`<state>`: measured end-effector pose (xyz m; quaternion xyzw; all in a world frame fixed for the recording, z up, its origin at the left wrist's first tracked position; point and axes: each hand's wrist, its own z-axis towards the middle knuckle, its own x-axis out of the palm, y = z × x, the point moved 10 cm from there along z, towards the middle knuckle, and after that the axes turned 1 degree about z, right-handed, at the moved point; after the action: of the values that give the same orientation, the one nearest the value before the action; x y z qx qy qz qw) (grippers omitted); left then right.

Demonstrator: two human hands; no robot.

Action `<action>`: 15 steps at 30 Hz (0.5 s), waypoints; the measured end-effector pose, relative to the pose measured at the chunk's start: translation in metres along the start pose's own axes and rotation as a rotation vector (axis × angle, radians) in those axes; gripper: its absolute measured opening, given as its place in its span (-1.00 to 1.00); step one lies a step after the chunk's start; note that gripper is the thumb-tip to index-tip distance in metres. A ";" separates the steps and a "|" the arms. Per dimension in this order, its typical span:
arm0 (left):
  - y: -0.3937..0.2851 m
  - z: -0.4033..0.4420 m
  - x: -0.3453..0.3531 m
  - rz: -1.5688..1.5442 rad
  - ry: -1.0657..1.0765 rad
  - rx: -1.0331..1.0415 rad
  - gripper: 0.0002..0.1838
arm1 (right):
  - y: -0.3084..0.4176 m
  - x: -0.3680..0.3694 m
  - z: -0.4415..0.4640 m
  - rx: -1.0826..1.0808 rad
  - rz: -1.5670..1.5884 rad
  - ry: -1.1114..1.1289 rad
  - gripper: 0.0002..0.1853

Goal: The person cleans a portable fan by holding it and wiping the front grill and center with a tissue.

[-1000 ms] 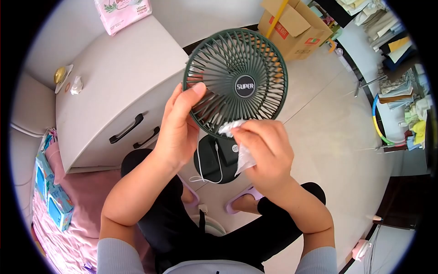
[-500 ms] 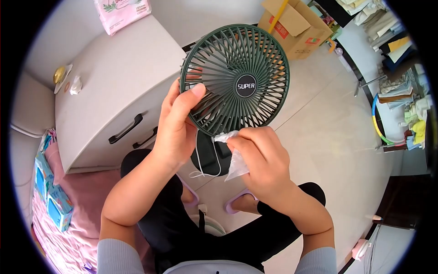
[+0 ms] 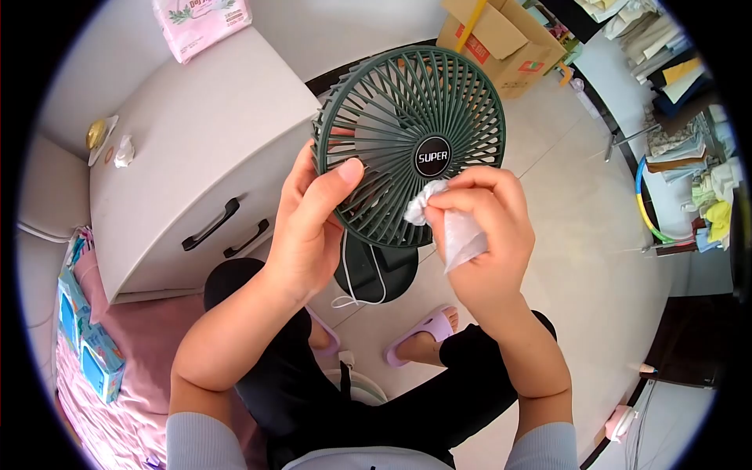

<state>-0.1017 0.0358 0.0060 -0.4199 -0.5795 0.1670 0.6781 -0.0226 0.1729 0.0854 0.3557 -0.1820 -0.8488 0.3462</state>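
Observation:
A dark green desk fan [image 3: 384, 196], its round grille marked SUPER at the hub, is held up in front of me. My left hand [image 3: 313, 207] grips the grille's left rim, thumb on the front and fingers behind. Between the thumb and fingers of my right hand [image 3: 489, 231] is a crumpled white tissue [image 3: 425, 204], which lies against or just in front of the lower grille; a loose end hangs below. Beneath the grille show the fan's dark base [image 3: 392, 276] and a looped white cord [image 3: 345, 274].
At the left stands a pale cabinet [image 3: 196, 117] with black handles, bearing a pink packet [image 3: 205, 23] and a crumpled white tissue. Blue tissue packs lie on a pink bedspread [image 3: 157, 337]. Behind the fan is a cardboard box [image 3: 509, 47]; folded clothes hang at the right.
My right hand has moved the tissue up from the fan's bottom rim to the grille below the hub. The fan has shifted slightly right and tilted; my left hand keeps its grip.

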 end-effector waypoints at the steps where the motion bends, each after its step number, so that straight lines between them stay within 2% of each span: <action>1: 0.000 0.000 -0.002 0.004 -0.009 0.006 -0.54 | 0.000 -0.001 -0.001 -0.002 0.002 0.000 -0.79; 3: -0.001 0.001 -0.005 0.011 -0.017 0.015 -0.54 | -0.010 0.004 -0.002 0.074 0.023 0.076 -0.81; 4: -0.003 0.001 -0.009 0.002 -0.035 0.037 -0.54 | -0.010 0.009 -0.006 0.091 -0.022 0.126 -0.73; 7: -0.007 0.003 -0.012 0.000 -0.059 0.063 -0.54 | -0.010 0.013 -0.010 0.089 -0.041 0.130 -0.75; 9: -0.009 0.001 -0.003 0.025 0.014 0.097 -0.54 | -0.007 0.009 -0.006 0.023 -0.058 0.101 -0.81; 13: 0.002 -0.004 0.002 0.058 0.004 0.068 -0.51 | -0.001 0.000 0.003 0.044 -0.015 0.026 -0.79; 15: 0.001 -0.003 0.002 0.052 0.000 0.069 -0.51 | -0.006 -0.001 -0.001 0.089 0.011 -0.025 -0.71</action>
<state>-0.0982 0.0369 0.0061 -0.4114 -0.5621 0.2045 0.6877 -0.0247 0.1776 0.0818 0.3590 -0.2261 -0.8423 0.3324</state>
